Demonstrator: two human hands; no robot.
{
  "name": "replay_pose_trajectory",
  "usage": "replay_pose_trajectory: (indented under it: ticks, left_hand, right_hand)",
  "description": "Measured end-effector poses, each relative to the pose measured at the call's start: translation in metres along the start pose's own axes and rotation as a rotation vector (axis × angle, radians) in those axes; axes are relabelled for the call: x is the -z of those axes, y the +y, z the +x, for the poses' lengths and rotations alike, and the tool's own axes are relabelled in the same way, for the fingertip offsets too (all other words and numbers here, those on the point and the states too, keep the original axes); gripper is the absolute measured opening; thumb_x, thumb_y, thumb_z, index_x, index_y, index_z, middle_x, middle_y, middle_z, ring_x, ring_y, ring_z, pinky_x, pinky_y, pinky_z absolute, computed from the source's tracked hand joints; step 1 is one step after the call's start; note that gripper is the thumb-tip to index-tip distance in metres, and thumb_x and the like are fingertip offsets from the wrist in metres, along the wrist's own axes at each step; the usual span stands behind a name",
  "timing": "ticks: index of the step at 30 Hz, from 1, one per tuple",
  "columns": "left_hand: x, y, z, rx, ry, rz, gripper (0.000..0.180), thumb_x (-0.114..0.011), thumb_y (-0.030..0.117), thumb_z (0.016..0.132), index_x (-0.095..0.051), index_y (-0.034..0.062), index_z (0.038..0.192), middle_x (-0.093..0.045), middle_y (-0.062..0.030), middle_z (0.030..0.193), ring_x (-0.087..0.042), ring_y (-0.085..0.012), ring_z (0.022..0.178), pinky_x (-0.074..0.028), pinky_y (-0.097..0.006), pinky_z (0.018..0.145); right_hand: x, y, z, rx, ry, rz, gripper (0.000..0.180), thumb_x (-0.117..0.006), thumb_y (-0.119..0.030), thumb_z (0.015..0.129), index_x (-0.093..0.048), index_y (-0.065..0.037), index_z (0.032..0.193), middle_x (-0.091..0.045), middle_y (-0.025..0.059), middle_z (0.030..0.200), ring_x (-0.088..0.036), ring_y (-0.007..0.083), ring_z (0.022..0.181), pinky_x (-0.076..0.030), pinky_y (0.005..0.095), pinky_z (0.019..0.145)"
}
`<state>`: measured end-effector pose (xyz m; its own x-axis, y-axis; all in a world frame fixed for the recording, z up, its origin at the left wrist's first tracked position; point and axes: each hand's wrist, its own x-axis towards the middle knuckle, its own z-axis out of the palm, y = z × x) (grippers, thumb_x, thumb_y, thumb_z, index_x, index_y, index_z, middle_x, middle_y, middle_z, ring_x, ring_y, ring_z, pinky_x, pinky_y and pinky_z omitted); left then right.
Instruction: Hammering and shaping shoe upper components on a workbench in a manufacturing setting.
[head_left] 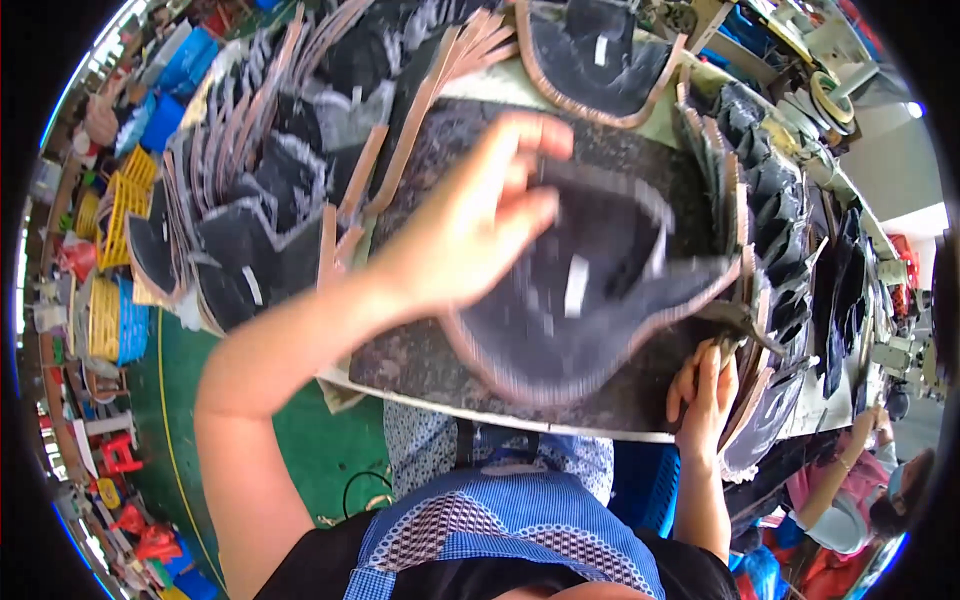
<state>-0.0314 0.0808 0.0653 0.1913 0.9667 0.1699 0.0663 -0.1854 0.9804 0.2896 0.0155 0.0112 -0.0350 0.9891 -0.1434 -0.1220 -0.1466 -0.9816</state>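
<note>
Busy shoe workshop w/ a dark mat [420, 350] on the worktop [640, 110]. Left hand [470, 225] is over the mat, fingers clamped on a dark shoe upper piece [590, 300] w/ tan edge. It lies right of that hand, long way going left to right. Right hand [705, 385] is at the near right, grip shut on a stack of pieces [755, 400]. More stacks [260, 200] sit far left.
</note>
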Motion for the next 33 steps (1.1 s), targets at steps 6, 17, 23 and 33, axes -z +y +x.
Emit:
replay_pose_trajectory:
  ticks: [6, 17, 23, 33]
  left_hand:
    - [0.024, -0.029, 0.233, -0.102, 0.265, 0.633, 0.069, -0.061, 0.011, 0.090, -0.024, 0.0135, 0.148, -0.064, -0.0199, 0.104, -0.065, -0.0305, 0.090, -0.051, -0.040, 0.080]
    - [0.039, -0.085, 0.275, -0.313, 0.801, 1.086, 0.027, -0.070, 0.021, 0.076, -0.067, 0.0005, 0.093, -0.067, -0.0203, 0.073, -0.069, -0.0354, 0.072, -0.056, -0.049, 0.061]
    - [0.002, -0.026, 0.088, -1.017, 0.144, 0.831, 0.032, -0.071, 0.029, 0.082, -0.063, 0.0133, 0.055, -0.066, -0.0034, 0.065, -0.066, -0.0243, 0.075, -0.049, -0.042, 0.078]
    - [0.197, 0.045, -0.172, -0.182, 0.229, 1.691, 0.023, -0.072, 0.018, 0.083, -0.066, 0.0079, 0.103, -0.067, -0.0060, 0.114, -0.059, -0.0268, 0.116, -0.043, -0.044, 0.102]
  right_hand:
    - [0.004, -0.013, -0.007, -0.030, -0.036, -0.023, 0.022, -0.046, -0.024, 0.107, -0.049, -0.003, 0.100, -0.041, -0.0008, 0.059, -0.038, 0.0073, 0.039, -0.036, 0.0203, 0.036]
    - [-0.010, -0.006, -0.001, 0.008, -0.075, -0.180, 0.019, -0.052, -0.021, 0.104, -0.051, -0.002, 0.105, -0.043, 0.0001, 0.055, -0.037, 0.0072, 0.036, -0.030, 0.0204, 0.034]
    - [-0.002, 0.011, -0.004, 0.115, 0.158, -0.224, 0.026, -0.060, -0.024, 0.101, -0.058, -0.002, 0.116, -0.034, -0.0056, 0.060, -0.027, 0.0026, 0.045, -0.020, 0.0206, 0.039]
    - [-0.044, -0.023, -0.006, 0.082, -0.101, -0.101, 0.029, -0.057, -0.020, 0.100, -0.051, 0.003, 0.118, -0.037, -0.0030, 0.056, -0.029, 0.0050, 0.040, -0.025, 0.0205, 0.037]
